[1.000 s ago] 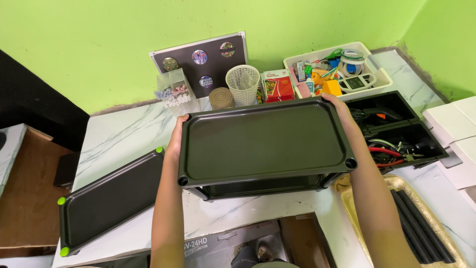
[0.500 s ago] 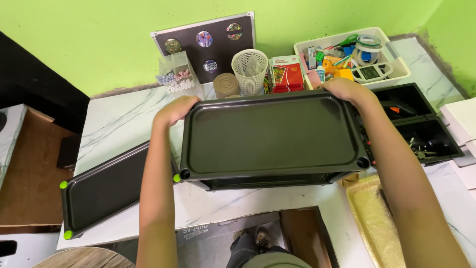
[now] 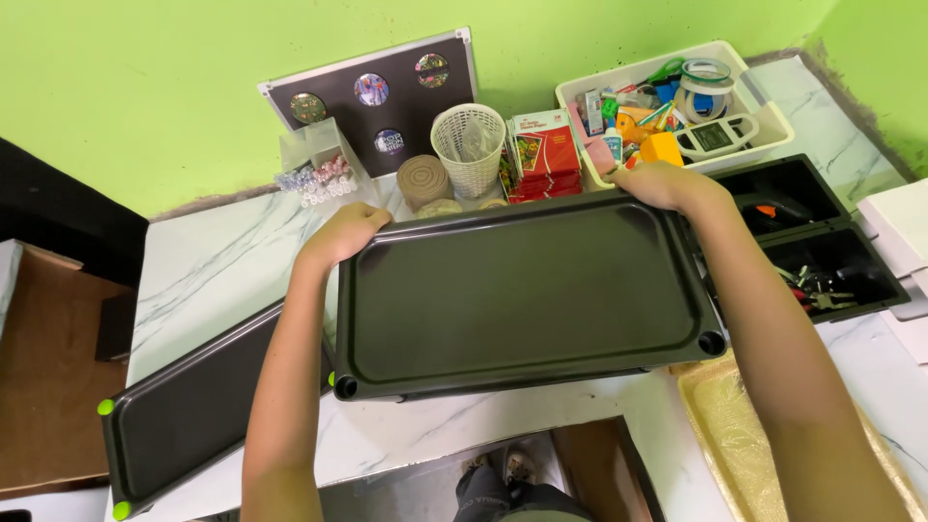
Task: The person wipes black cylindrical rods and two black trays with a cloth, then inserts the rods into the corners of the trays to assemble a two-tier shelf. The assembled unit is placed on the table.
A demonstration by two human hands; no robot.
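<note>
I hold a dark rectangular plastic shelf tray flat above the white marble table, its near corners showing round sockets. My left hand grips its far left corner. My right hand grips its far right edge. A second dark tray with green corner caps lies on the table to the left, under my left forearm.
Behind the held tray stand a white mesh cup, a red box, a roll of twine and a white bin of stationery. A black two-compartment tool box sits at the right, a yellowish tray at the lower right.
The held tray has come closer to me and now fills more of the view. Both hands keep their grip on its far corners.
</note>
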